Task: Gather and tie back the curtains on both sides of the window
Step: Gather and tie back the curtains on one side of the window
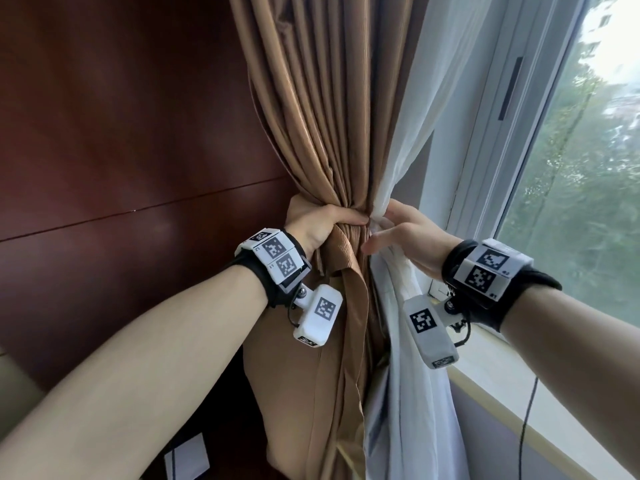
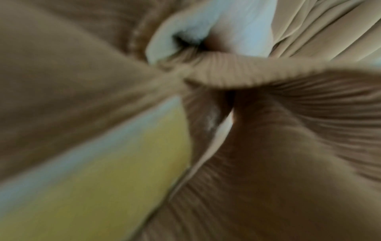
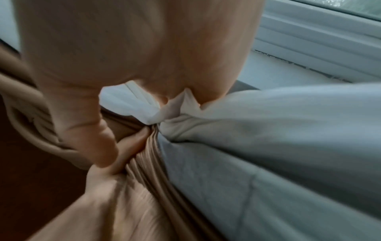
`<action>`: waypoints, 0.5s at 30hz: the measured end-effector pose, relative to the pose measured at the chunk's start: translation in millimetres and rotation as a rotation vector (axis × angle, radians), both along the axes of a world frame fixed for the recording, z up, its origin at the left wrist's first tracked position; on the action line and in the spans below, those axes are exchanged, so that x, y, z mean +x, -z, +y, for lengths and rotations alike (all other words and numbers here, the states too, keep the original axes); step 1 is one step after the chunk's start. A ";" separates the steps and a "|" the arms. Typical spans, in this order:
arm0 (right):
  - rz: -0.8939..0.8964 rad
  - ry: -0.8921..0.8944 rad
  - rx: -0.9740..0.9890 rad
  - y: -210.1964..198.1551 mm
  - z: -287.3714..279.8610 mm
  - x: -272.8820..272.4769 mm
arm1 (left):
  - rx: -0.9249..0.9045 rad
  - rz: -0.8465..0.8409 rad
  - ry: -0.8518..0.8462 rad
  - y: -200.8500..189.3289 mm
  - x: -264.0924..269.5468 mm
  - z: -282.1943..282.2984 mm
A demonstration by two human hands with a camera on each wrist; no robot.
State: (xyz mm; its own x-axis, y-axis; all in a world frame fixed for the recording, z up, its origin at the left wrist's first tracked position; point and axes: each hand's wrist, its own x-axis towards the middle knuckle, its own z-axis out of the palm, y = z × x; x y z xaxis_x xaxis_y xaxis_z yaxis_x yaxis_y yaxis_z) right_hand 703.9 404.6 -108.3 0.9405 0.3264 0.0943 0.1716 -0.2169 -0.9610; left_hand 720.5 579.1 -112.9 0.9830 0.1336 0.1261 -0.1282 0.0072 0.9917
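Note:
A brown pleated curtain (image 1: 318, 109) hangs at the window's left side with a white sheer curtain (image 1: 412, 109) beside it. Both are bunched at waist height. My left hand (image 1: 325, 225) grips the gathered brown folds, its fingers curled round the bunch. My right hand (image 1: 398, 233) holds the sheer at the same height, fingers tucked behind the white cloth and thumb out in front. The right wrist view shows the sheer (image 3: 268, 146) pinched at my palm beside the brown curtain (image 3: 140, 187). The left wrist view is blurred, filled with brown cloth (image 2: 268, 73). No tie-back shows clearly.
A dark wood-panelled wall (image 1: 121, 150) stands to the left. The white window frame (image 1: 502, 133) and pale sill (image 1: 512, 382) lie to the right, with trees outside. A thin black cable (image 1: 528, 410) hangs from my right wrist.

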 end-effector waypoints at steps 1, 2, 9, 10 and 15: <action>-0.003 0.000 -0.001 -0.4 -1.3 0.2 | 0.010 0.004 0.037 -0.1 -1.6 1.7; -0.010 0.002 0.003 -2.6 -2.0 -1.7 | 0.023 0.005 0.085 -0.4 -3.1 3.7; -0.071 -0.065 -0.018 -6.1 6.1 -4.8 | 0.036 0.003 0.384 -7.0 -15.0 12.4; -0.088 -0.071 -0.034 -6.6 7.3 -3.7 | 0.034 0.016 0.421 -7.6 -14.4 13.2; -0.048 -0.016 -0.132 -3.5 13.3 14.1 | -0.017 0.053 0.519 -8.8 -8.6 18.9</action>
